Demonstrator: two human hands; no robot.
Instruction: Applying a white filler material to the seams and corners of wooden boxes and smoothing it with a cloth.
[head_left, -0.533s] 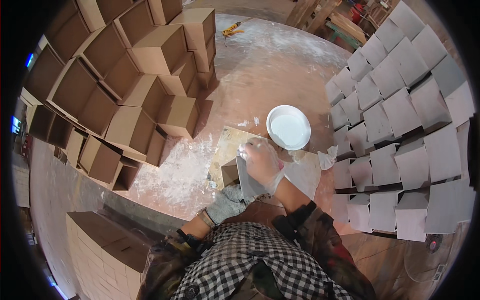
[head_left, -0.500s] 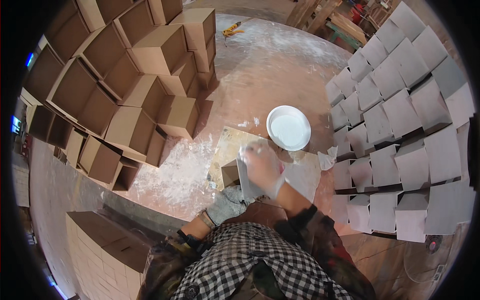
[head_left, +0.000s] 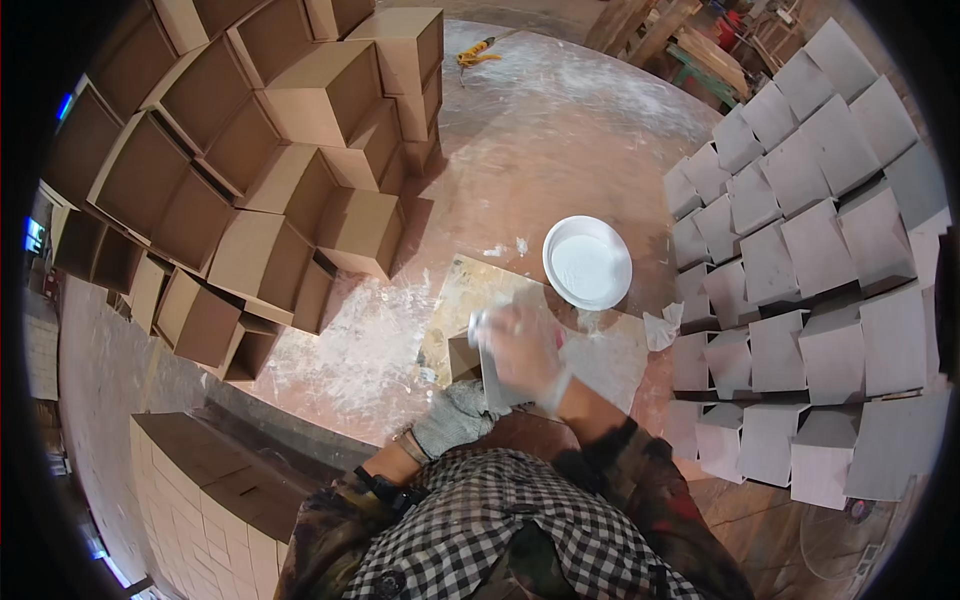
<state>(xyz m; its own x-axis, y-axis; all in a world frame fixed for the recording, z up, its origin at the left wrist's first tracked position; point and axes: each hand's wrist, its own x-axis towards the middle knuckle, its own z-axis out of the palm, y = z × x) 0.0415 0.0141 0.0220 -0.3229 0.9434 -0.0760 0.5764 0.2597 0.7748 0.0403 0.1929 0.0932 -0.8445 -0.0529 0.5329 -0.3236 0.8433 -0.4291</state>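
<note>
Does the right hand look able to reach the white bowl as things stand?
Probably yes: the white bowl sits close by, ahead and to the right of the right hand, and nothing visible seems to block the way.

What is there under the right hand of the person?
Beneath the right hand is a box; its brown inside and a pale face partly show. What the hand covers there cannot be seen.

Left hand (head_left: 465, 408) is wearing a grey knitted glove; a narrow brownish band (head_left: 411, 447) is circling that wrist. Right hand (head_left: 518, 348), blurred, is wearing a thin translucent glove. Dark-cuffed camouflage sleeves (head_left: 665, 510) are covering both arms. A black-and-white checked cloth garment (head_left: 450, 510) is covering the torso.
</note>
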